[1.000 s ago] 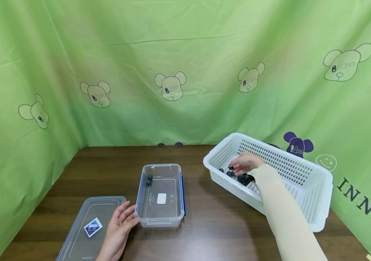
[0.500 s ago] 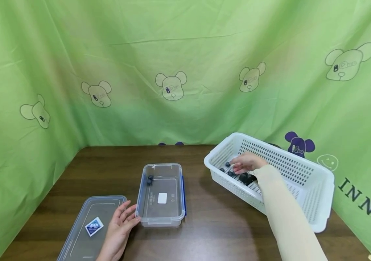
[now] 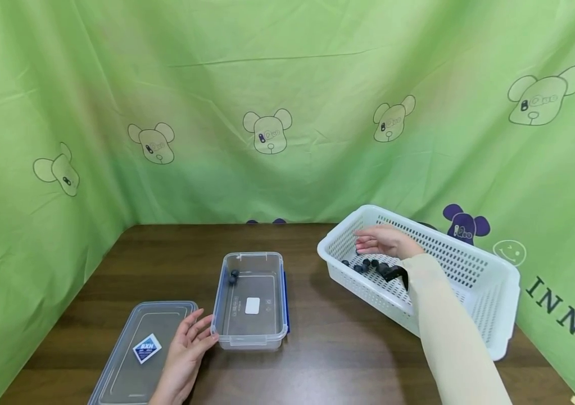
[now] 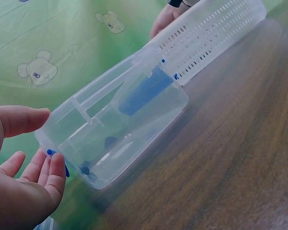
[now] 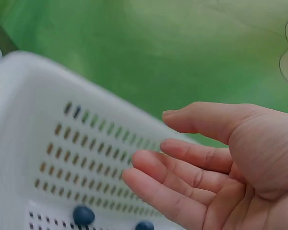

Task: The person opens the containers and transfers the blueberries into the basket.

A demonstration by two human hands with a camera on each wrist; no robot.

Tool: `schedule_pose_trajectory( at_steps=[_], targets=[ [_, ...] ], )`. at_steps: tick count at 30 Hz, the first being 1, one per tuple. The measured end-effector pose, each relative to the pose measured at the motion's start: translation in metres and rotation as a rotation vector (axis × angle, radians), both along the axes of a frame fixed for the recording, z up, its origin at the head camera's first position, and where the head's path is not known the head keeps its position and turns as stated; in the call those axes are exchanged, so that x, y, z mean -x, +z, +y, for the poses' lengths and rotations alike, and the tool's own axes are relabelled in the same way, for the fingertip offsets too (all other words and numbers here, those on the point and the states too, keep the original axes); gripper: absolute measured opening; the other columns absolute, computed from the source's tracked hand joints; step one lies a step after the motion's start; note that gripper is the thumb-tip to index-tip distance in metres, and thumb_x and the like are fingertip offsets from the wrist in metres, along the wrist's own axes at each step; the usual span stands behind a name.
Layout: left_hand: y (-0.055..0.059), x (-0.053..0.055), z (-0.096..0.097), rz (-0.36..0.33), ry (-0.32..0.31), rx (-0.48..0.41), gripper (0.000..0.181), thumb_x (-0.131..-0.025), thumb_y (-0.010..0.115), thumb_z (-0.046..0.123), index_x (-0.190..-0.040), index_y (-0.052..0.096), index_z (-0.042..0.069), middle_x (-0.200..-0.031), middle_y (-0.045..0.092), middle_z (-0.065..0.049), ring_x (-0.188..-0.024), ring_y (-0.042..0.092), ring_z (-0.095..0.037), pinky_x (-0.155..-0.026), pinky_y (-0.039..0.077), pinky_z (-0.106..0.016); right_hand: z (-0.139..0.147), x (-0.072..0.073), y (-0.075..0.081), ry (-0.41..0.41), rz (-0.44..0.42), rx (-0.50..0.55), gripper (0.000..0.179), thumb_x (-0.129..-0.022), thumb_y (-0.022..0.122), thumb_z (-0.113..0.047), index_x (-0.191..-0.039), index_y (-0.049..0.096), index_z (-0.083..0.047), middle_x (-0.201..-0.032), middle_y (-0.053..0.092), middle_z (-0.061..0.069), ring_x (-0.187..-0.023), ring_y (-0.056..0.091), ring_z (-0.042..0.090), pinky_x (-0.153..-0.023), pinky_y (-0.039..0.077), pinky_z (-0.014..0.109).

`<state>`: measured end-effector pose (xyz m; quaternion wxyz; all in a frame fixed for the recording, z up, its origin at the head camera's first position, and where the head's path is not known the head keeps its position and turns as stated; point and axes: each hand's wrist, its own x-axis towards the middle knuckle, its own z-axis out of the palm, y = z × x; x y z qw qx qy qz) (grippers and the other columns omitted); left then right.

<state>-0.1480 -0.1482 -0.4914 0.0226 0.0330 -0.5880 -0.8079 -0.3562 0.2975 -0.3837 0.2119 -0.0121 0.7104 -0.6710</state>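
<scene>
My left hand holds the near left corner of a clear plastic food container, thumb at the rim and fingers by a blue side clip. Inside the container lie a few blueberries near its left wall. My right hand is inside a white perforated basket, at its left end. Its fingers are loosely bent, thumb apart, and nothing shows between them in the right wrist view. Below that hand, several blueberries lie on the basket floor; one blueberry sits near the basket's end wall.
A clear lid with a blue and white sticker lies left of the container, partly behind my left forearm. Brown wooden table shows between container and basket. A green printed curtain hangs close behind.
My right hand has risen off the blueberries in the basket, and its fingers have straightened, leaving more of the berries in sight. My left hand keeps its place on the container.
</scene>
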Motion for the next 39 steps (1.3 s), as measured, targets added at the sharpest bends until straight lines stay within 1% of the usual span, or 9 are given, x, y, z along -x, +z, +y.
schedule_pose_trajectory(
  at_steps=[6, 11, 13, 15, 19, 23, 28, 32, 39],
  targets=[
    [0.0, 0.0, 0.001, -0.014, 0.006, 0.004, 0.064, -0.087, 0.061, -0.013, -0.143, 0.03, -0.003, -0.118, 0.058, 0.0, -0.101, 0.059, -0.012, -0.086, 0.052, -0.024, -0.018, -0.001, 0.013, 0.022, 0.016, 0.144, 0.014, -0.103, 0.05, -0.004, -0.107, 0.061, 0.004, -0.092, 0.068, 0.013, -0.084, 0.069, 0.02, -0.081, 0.058, 0.031],
    [0.001, -0.001, 0.0, -0.032, 0.013, 0.013, 0.067, -0.088, 0.061, -0.012, -0.145, 0.027, -0.004, -0.12, 0.057, -0.003, -0.101, 0.059, -0.012, -0.086, 0.052, -0.024, -0.043, -0.004, 0.018, 0.073, 0.036, 0.222, 0.026, -0.104, 0.045, -0.002, -0.099, 0.071, -0.005, -0.091, 0.067, 0.013, -0.081, 0.069, 0.019, -0.081, 0.058, 0.032],
    [0.0, -0.002, -0.001, -0.034, 0.012, 0.014, 0.067, -0.088, 0.061, -0.012, -0.145, 0.027, -0.004, -0.121, 0.057, -0.003, -0.102, 0.058, -0.012, -0.086, 0.052, -0.024, -0.055, -0.005, 0.018, 0.099, 0.049, 0.223, 0.025, -0.105, 0.043, -0.002, -0.103, 0.068, -0.003, -0.092, 0.066, 0.015, -0.08, 0.069, 0.019, -0.08, 0.058, 0.032],
    [0.0, -0.002, -0.002, -0.033, 0.011, 0.012, 0.067, -0.088, 0.061, -0.012, -0.145, 0.027, -0.003, -0.12, 0.057, -0.002, -0.102, 0.058, -0.012, -0.086, 0.052, -0.024, -0.066, -0.006, 0.016, 0.119, 0.059, 0.215, 0.023, -0.105, 0.042, -0.002, -0.115, 0.061, 0.005, -0.093, 0.065, 0.016, -0.079, 0.069, 0.019, -0.08, 0.058, 0.032],
    [-0.001, -0.003, -0.003, -0.02, 0.007, 0.009, 0.064, -0.088, 0.06, -0.013, -0.143, 0.031, -0.001, -0.118, 0.058, 0.0, -0.101, 0.058, -0.011, -0.086, 0.052, -0.024, -0.088, -0.009, 0.012, 0.16, 0.069, 0.191, 0.026, -0.104, 0.042, -0.002, -0.125, 0.051, 0.012, -0.092, 0.064, 0.014, -0.079, 0.068, 0.018, -0.079, 0.058, 0.033],
    [-0.002, -0.002, -0.003, -0.006, 0.006, 0.01, 0.062, -0.088, 0.06, -0.013, -0.141, 0.033, 0.001, -0.117, 0.058, 0.001, -0.101, 0.059, -0.011, -0.087, 0.051, -0.023, -0.11, -0.012, 0.011, 0.203, 0.078, 0.177, 0.028, -0.103, 0.044, -0.002, -0.126, 0.051, 0.013, -0.089, 0.066, 0.012, -0.079, 0.068, 0.02, -0.078, 0.058, 0.035],
    [-0.002, -0.001, -0.002, 0.001, 0.004, 0.0, 0.061, -0.087, 0.06, -0.013, -0.14, 0.035, 0.003, -0.117, 0.058, 0.002, -0.101, 0.059, -0.011, -0.086, 0.052, -0.023, -0.137, -0.014, 0.007, 0.26, 0.083, 0.145, 0.039, -0.103, 0.044, -0.003, -0.134, 0.041, 0.02, -0.086, 0.066, 0.01, -0.078, 0.068, 0.02, -0.08, 0.058, 0.037],
    [-0.002, -0.001, -0.001, 0.007, -0.005, -0.002, 0.061, -0.087, 0.06, -0.013, -0.14, 0.035, 0.003, -0.117, 0.059, 0.002, -0.101, 0.058, -0.011, -0.086, 0.052, -0.023, -0.161, -0.018, 0.002, 0.31, 0.078, 0.139, 0.042, -0.104, 0.041, -0.005, -0.136, 0.038, 0.022, -0.085, 0.067, 0.008, -0.077, 0.069, 0.018, -0.08, 0.058, 0.037],
    [-0.002, 0.0, 0.0, 0.021, -0.003, 0.0, 0.06, -0.087, 0.06, -0.014, -0.139, 0.036, 0.003, -0.116, 0.059, 0.003, -0.101, 0.059, -0.011, -0.086, 0.052, -0.023, -0.206, -0.028, -0.009, 0.4, 0.043, 0.138, 0.041, -0.103, 0.043, -0.005, -0.135, 0.041, 0.02, -0.086, 0.068, 0.011, -0.077, 0.069, 0.019, -0.082, 0.058, 0.039]
  ],
)
